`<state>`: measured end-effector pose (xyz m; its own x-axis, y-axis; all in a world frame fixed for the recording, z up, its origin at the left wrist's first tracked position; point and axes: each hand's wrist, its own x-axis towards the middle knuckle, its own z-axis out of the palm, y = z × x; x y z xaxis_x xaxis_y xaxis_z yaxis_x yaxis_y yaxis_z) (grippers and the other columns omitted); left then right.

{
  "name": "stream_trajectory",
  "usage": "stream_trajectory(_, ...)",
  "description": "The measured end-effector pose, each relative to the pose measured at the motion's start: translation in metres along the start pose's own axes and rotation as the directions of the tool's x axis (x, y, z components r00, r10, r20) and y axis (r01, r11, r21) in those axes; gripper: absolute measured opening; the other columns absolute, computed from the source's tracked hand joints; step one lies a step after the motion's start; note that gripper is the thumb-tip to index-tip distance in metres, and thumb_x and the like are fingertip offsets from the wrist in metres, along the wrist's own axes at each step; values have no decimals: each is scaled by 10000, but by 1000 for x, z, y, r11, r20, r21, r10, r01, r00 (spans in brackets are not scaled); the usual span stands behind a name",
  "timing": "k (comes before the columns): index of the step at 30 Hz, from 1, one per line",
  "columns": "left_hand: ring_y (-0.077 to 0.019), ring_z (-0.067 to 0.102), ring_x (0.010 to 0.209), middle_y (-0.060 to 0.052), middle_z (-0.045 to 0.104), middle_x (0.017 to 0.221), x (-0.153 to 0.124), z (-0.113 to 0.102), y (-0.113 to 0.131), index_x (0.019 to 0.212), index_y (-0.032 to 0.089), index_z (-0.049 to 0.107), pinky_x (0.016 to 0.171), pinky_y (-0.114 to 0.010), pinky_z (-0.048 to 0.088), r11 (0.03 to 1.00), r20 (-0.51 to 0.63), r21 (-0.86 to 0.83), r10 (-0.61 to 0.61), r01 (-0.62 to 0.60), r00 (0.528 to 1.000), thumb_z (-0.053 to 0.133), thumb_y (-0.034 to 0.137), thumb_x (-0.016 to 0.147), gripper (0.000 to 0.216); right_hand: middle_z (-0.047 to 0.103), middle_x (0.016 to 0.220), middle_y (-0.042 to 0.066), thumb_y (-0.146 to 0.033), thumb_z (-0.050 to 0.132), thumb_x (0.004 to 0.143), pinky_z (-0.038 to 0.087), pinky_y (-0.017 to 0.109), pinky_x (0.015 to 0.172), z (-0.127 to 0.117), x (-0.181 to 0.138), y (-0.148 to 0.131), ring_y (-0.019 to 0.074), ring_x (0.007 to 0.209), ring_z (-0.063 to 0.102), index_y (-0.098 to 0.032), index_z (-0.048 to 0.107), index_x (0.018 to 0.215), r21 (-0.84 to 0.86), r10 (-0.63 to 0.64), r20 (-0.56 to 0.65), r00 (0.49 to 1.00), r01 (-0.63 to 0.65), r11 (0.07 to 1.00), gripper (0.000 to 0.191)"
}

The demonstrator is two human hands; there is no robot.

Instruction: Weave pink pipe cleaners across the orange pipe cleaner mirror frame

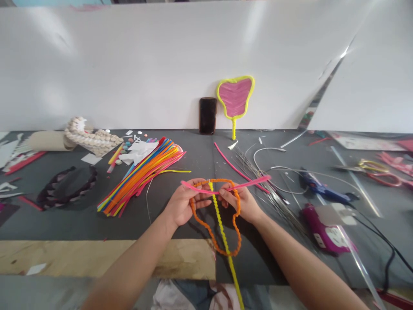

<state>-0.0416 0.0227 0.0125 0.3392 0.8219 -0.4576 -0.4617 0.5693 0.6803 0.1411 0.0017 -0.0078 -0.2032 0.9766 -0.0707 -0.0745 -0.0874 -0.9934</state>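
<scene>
My left hand and my right hand are raised over the table edge, fingers closed. Between them stretches a pink pipe cleaner, its ends sticking out past both hands. It crosses a yellow twisted stem near the top of an orange pipe-cleaner loop. The stem runs down through the loop and hangs beyond the table's front edge. My left hand pinches the pink piece at the loop's upper left; my right pinches it at the upper right. The fingertips partly hide the crossing.
A bundle of colored pipe cleaners lies left. At the back, a pink-and-yellow fan shape and a phone lean on the white wall. To the right are thin wires, a blue glue gun and scissors.
</scene>
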Motion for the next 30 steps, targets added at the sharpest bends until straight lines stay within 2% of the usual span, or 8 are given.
stream_trajectory(5,-142,689,672,-39,698,799,-2,-2,7,924,156,625,572,-249,587,1000,-1,-21,23,-23,1000,628,91,766,171,597,626,-18,-369,613,770,438,210,468,-9,3,4,92,491,532,-172,572,717,-175,101,-19,995,-102,979,207)
stream_trajectory(9,-144,693,696,-47,707,837,-2,-4,11,926,159,621,585,-246,579,998,-4,-49,50,-50,999,613,89,769,173,548,494,-40,-335,594,754,413,206,410,-33,9,3,110,434,521,-174,611,720,-361,-48,-307,950,-70,930,165)
stream_trajectory(11,-147,694,705,-50,707,832,-1,-5,11,928,160,619,594,-249,575,997,-14,-52,49,-50,999,600,86,775,172,544,486,-42,-347,605,748,413,216,389,-48,10,-4,116,408,512,-168,622,766,-336,-157,-514,843,-30,941,181)
stream_trajectory(14,-154,692,702,-56,700,816,0,-5,10,937,155,618,623,-272,574,999,-19,-42,24,-24,1000,591,83,779,175,552,527,-35,-376,626,762,410,222,396,-62,6,-22,112,417,510,-162,614,785,-345,-328,-737,591,89,935,215)
stream_trajectory(18,-165,689,723,-65,691,834,1,-5,6,931,142,618,664,-311,575,999,1,-42,10,-9,1000,570,85,798,152,550,570,-23,-369,592,823,434,268,470,-57,-10,-37,124,456,512,-181,586,772,-561,-602,-735,312,219,799,195)
stream_trajectory(19,-166,688,730,-65,690,840,1,-5,5,928,141,619,668,-315,575,999,1,-43,10,-10,1000,564,85,804,147,558,585,-14,-336,597,825,443,282,505,-53,-14,-39,133,487,524,-188,591,764,-642,-680,-661,317,231,731,160)
stream_trajectory(24,-163,684,739,-56,683,867,0,-5,6,913,150,614,676,-328,575,997,-39,-56,47,-49,998,560,77,801,144,636,695,23,-156,599,792,473,304,608,-35,-25,-40,168,624,588,-231,604,767,-825,-821,-64,567,433,363,79)
stream_trajectory(30,-152,674,728,-50,671,897,-1,-3,6,922,156,610,661,-333,583,997,-49,-23,75,-76,996,562,90,809,139,668,738,44,-123,580,789,467,317,663,-35,-20,-41,184,682,590,-221,623,813,-892,-750,189,634,431,139,109)
